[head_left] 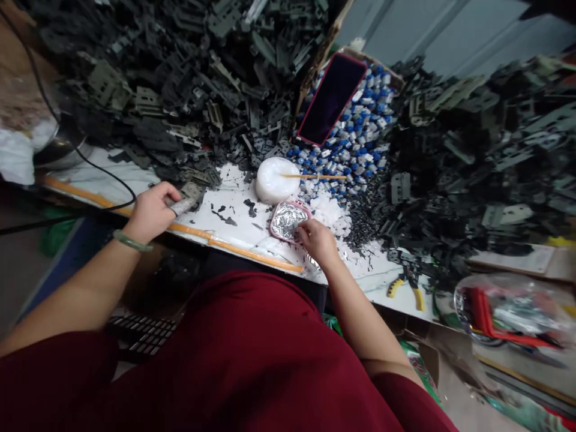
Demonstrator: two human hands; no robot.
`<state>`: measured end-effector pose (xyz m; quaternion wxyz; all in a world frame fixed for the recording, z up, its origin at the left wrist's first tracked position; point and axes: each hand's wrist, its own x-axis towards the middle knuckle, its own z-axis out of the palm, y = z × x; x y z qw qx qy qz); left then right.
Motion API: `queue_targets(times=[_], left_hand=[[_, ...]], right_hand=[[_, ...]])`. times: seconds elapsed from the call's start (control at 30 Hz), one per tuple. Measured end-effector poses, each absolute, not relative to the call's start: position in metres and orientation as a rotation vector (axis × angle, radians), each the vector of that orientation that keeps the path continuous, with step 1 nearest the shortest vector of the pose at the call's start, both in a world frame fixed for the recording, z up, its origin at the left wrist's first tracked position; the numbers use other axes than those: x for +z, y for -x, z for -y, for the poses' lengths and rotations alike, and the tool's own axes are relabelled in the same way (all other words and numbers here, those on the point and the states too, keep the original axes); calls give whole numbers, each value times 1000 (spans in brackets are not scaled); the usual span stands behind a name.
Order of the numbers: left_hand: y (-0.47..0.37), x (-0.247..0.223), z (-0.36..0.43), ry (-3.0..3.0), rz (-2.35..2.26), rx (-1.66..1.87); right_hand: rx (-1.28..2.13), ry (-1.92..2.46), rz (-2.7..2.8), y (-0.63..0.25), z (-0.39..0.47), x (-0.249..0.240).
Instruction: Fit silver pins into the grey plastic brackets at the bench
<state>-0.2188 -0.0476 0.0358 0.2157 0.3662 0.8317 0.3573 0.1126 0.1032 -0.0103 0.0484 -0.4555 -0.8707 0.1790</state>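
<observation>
My left hand (pixel 153 211) is at the table's front left, its thumb and a wrapped finger closed about a grey-green plastic part (pixel 192 193) at the edge of the dark pile. A bracelet sits on that wrist. My right hand (pixel 318 241) reaches into a small pink tray (pixel 272 227) of shiny metal pieces (pixel 287 219), fingertips pinched together; what lies between them is too small to make out. Just behind the tray stands a round white tub (pixel 273 186) with a thin wooden stick (pixel 321 177) lying across it.
Large heaps of dark plastic parts (pixel 180 90) rise at the back left and right. A phone (pixel 333 99) leans on a pile of blue and white pieces (pixel 366 135). White bits (pixel 330 213) lie beside the tray. Yellow-handled pliers (pixel 407 282) rest at the right. A black cable (pixel 96 167) crosses the left.
</observation>
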Motion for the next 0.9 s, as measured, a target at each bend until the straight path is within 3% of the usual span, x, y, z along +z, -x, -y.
queue_targets(times=[0.13, 0.5, 0.77, 0.9], left_hand=[[199, 24, 58, -712, -1761, 1376], [52, 13, 38, -454, -1186, 1316], [32, 18, 26, -498, -1168, 1263], [31, 14, 19, -511, -1146, 1239]], right_hand=[[711, 1361, 2492, -114, -99, -14], [1424, 1069, 1888, -111, -62, 10], [1201, 971, 2042, -108, -51, 17], [1262, 1053, 1989, -109, -54, 16]])
